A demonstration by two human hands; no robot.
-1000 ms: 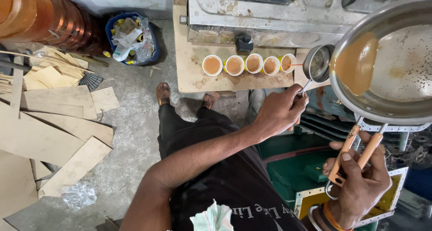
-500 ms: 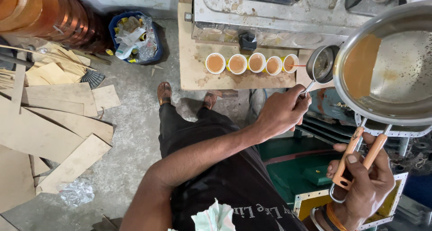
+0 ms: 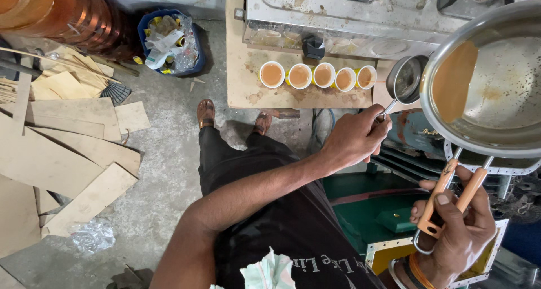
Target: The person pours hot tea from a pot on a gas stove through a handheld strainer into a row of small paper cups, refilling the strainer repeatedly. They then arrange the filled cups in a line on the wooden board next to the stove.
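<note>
My left hand (image 3: 355, 137) grips the handle of a small metal strainer (image 3: 406, 78), held just right of a row of several white cups (image 3: 324, 75) filled with brown tea. The cups stand on a wooden board (image 3: 242, 94). My right hand (image 3: 459, 232) squeezes wooden-handled tongs (image 3: 451, 190) that clamp the rim of a steel pan (image 3: 496, 114). The pan is tilted toward the strainer, with brown tea (image 3: 453, 80) pooled at its left side. A thin stream runs from the strainer toward the rightmost cup (image 3: 366, 76).
A steel stove top (image 3: 349, 13) lies behind the board. A blue bin of rubbish (image 3: 169, 41) stands on the floor, with a copper drum (image 3: 62, 13) and flat wooden offcuts (image 3: 67, 148) at left. A green metal frame (image 3: 360, 216) is under my arm. My sandalled feet (image 3: 206, 113) stand before the board.
The strainer and tilted pan stay beside the rightmost cup. Both hands have drifted slightly right and down in the view; nothing was let go.
</note>
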